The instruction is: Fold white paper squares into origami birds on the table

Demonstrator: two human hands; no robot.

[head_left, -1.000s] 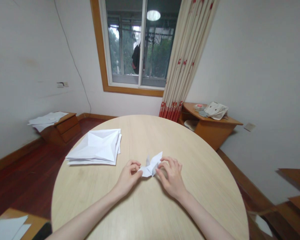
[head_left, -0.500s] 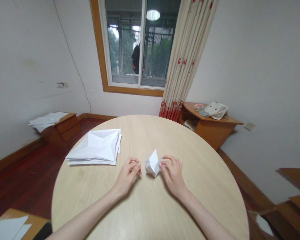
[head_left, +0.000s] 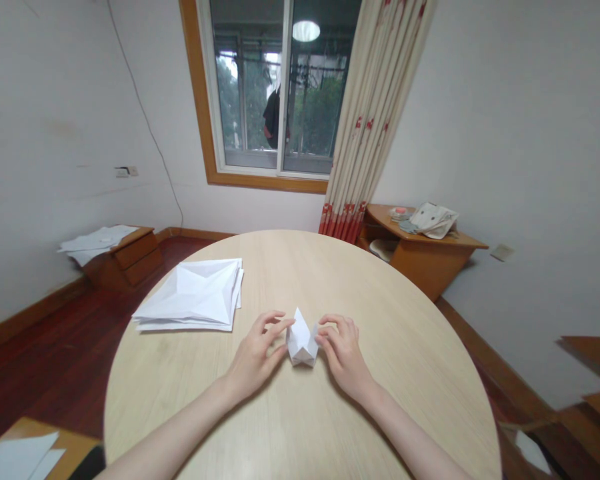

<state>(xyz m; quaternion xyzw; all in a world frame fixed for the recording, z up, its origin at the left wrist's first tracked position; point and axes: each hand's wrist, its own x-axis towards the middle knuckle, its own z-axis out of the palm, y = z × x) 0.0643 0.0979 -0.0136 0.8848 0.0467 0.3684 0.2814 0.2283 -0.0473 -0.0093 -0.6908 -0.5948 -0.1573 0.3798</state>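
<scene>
Fingers (head_left: 281, 326) flank paper (head_left: 299, 335) at round table (head_left: 360, 280) facing window (head_left: 250, 100).

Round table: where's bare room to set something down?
Bare tabletop lies beyond the folded paper, on its near side, and right of the right hand. Crowded: far left, under the paper stack; centre, between left hand and right.

The top edge cut off window (head_left: 253, 127) and curtain (head_left: 373, 100); the bottom, the worktop (head_left: 390, 313). The folded paper (head_left: 300, 337) hid its underside; whether the right fingers (head_left: 331, 333) gripped it was too small to tell.
</scene>
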